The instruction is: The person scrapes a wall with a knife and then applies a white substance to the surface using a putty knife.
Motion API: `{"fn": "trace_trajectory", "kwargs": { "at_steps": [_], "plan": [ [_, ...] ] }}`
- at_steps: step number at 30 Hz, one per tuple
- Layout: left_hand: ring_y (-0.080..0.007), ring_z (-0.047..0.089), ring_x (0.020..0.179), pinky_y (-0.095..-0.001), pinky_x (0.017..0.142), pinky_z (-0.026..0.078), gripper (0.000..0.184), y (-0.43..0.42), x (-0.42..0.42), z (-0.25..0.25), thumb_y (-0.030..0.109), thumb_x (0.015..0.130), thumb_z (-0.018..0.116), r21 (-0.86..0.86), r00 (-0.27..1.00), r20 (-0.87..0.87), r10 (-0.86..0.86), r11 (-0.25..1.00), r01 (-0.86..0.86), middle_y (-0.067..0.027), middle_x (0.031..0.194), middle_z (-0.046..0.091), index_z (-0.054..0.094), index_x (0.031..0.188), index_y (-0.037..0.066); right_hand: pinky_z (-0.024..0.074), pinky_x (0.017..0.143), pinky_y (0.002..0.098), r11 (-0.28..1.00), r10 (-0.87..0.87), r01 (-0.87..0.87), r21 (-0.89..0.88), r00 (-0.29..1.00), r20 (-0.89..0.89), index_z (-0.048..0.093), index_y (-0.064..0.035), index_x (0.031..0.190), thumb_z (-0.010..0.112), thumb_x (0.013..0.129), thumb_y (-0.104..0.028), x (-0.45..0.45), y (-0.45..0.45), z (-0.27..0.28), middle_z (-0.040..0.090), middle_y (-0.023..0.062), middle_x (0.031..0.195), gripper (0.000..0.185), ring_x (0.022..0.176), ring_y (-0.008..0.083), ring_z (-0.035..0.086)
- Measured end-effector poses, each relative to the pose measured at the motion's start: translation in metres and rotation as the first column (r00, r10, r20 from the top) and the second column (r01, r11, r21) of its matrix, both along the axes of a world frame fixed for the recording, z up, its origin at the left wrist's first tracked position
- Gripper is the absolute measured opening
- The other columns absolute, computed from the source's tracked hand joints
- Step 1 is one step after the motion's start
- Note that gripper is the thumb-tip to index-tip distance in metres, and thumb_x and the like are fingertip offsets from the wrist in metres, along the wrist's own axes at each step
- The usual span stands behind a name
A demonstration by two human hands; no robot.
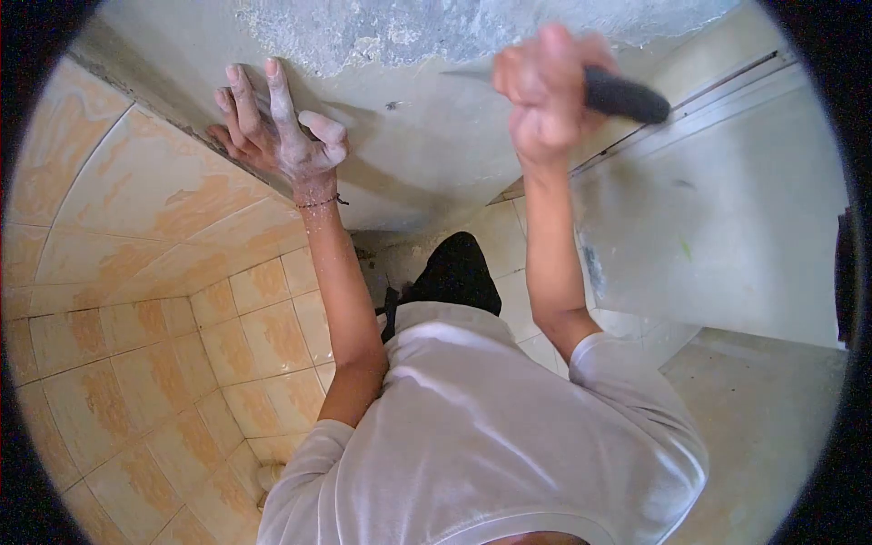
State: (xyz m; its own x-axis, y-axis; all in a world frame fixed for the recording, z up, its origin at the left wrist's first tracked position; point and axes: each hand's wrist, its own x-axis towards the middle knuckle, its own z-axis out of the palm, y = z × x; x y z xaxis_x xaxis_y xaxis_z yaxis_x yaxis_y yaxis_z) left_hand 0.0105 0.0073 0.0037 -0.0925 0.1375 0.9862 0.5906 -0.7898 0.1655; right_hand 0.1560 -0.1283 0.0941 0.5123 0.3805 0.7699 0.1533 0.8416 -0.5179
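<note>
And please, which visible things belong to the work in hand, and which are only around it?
Seem to belong to the work:
- right hand, gripping the dark-handled tool
- dusty left hand
- wall with its rough patch

Seem only around it:
- orange-patterned tiles
- pale panel, right
- wrist bracelet

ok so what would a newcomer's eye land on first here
Probably the right hand, blurred at upper right of centre, gripping a dark-handled tool whose thin blade points left. Next comes the left hand at upper left, fingers spread and coated in pale dust. The rough, bluish-white patch along the top edge also stands out against the smoother grey surface below it.
</note>
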Motion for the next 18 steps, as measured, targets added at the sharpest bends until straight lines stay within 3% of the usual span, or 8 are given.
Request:
{"fn": "trace_trajectory", "kwargs": {
  "at_steps": [2, 4, 7, 11, 13, 14, 16, 18],
  "plan": [
    [-0.0339, 0.033, 0.131, -0.0509, 0.111, 0.014, 0.06, 0.001, 0.0, 0.0, 0.028, 0.074, 0.04, -0.015, 1.0, -0.001, 0.019, 1.0, -0.019, -0.0144, 0.142, 0.042, 0.056, 0.13, 0.015, 0.0228, 0.037, 0.0269, 0.986, 0.114, -0.122, 0.114, 0.991, 0.069, 0.035, -0.0139, 0.071, 0.053, 0.087, -0.008, 0.006, -0.005, 0.001, 0.028, -0.0036, 0.048, 0.025, 0.038, 0.0065, 0.023],
    [-0.0338, 0.033, 0.131, -0.0502, 0.111, 0.014, 0.06, 0.002, 0.0, 0.0, 0.029, 0.075, 0.039, 0.014, 1.0, 0.003, 0.01, 1.0, -0.01, -0.0145, 0.141, 0.042, 0.056, 0.131, 0.015, 0.0219, 0.036, 0.0267, 0.996, -0.021, 0.006, 0.091, 0.986, 0.167, 0.034, -0.0147, 0.071, 0.051, 0.089, -0.013, 0.001, -0.013, 0.011, 0.022, -0.0045, 0.048, 0.025, 0.037, 0.0061, 0.022],
    [-0.0342, 0.033, 0.132, -0.0495, 0.111, 0.014, 0.059, 0.001, 0.0, -0.001, 0.029, 0.075, 0.039, 0.005, 1.0, 0.001, 0.021, 1.0, -0.021, -0.0145, 0.141, 0.043, 0.056, 0.131, 0.016, 0.0209, 0.035, 0.0266, 0.984, -0.157, 0.149, 0.093, 0.984, 0.08, 0.034, -0.0142, 0.071, 0.048, 0.089, -0.013, 0.001, 0.004, 0.001, 0.019, -0.0044, 0.048, 0.022, 0.036, 0.0064, 0.019],
    [-0.0339, 0.033, 0.132, -0.0488, 0.111, 0.014, 0.058, 0.0, -0.001, 0.0, 0.03, 0.076, 0.039, -0.004, 0.999, -0.012, 0.034, 0.999, -0.034, -0.0148, 0.141, 0.042, 0.056, 0.131, 0.016, 0.0202, 0.035, 0.0268, 0.974, -0.1, 0.082, 0.21, 0.992, 0.079, 0.034, -0.0133, 0.071, 0.048, 0.089, -0.01, 0.008, 0.0, -0.005, 0.022, -0.0038, 0.046, 0.023, 0.035, 0.0073, 0.018],
    [-0.0333, 0.032, 0.133, -0.0485, 0.111, 0.014, 0.058, -0.001, 0.001, 0.0, 0.031, 0.077, 0.038, -0.021, 0.999, 0.002, 0.037, 0.999, -0.037, -0.015, 0.141, 0.042, 0.055, 0.131, 0.016, 0.0198, 0.035, 0.0273, 0.905, -0.352, 0.202, 0.374, 0.85, 0.391, 0.032, -0.0124, 0.071, 0.049, 0.09, -0.01, 0.018, 0.004, -0.002, 0.025, -0.0029, 0.045, 0.026, 0.035, 0.0078, 0.019],
    [-0.0333, 0.032, 0.133, -0.0485, 0.111, 0.014, 0.058, -0.001, 0.0, -0.001, 0.031, 0.077, 0.038, -0.024, 0.999, -0.001, 0.035, 0.999, -0.035, -0.015, 0.141, 0.042, 0.055, 0.131, 0.016, 0.0198, 0.035, 0.0273, 0.906, -0.353, 0.205, 0.371, 0.851, 0.39, 0.032, -0.0124, 0.071, 0.049, 0.09, -0.01, 0.015, 0.006, -0.004, 0.025, -0.0029, 0.045, 0.026, 0.035, 0.0078, 0.019],
    [-0.0327, 0.031, 0.134, -0.049, 0.111, 0.015, 0.059, 0.003, -0.001, -0.001, 0.033, 0.078, 0.037, 0.007, 1.0, 0.002, -0.021, 1.0, 0.021, -0.0153, 0.141, 0.042, 0.055, 0.131, 0.016, 0.0189, 0.035, 0.0278, 0.995, -0.087, 0.086, 0.051, 0.996, 0.022, 0.029, -0.0133, 0.071, 0.049, 0.089, -0.014, 0.0, 0.011, -0.001, 0.023, -0.0027, 0.045, 0.027, 0.035, 0.0088, 0.017],
    [-0.0333, 0.031, 0.133, -0.0494, 0.111, 0.015, 0.059, 0.003, 0.0, -0.002, 0.033, 0.078, 0.037, 0.002, 1.0, -0.008, 0.015, 1.0, -0.015, -0.0154, 0.141, 0.042, 0.054, 0.132, 0.016, 0.0178, 0.036, 0.028, 0.99, -0.132, 0.131, 0.044, 0.991, 0.016, 0.026, -0.0135, 0.07, 0.048, 0.089, -0.014, -0.001, -0.001, 0.0, 0.022, -0.0025, 0.045, 0.028, 0.035, 0.0084, 0.016]
  ]
}}
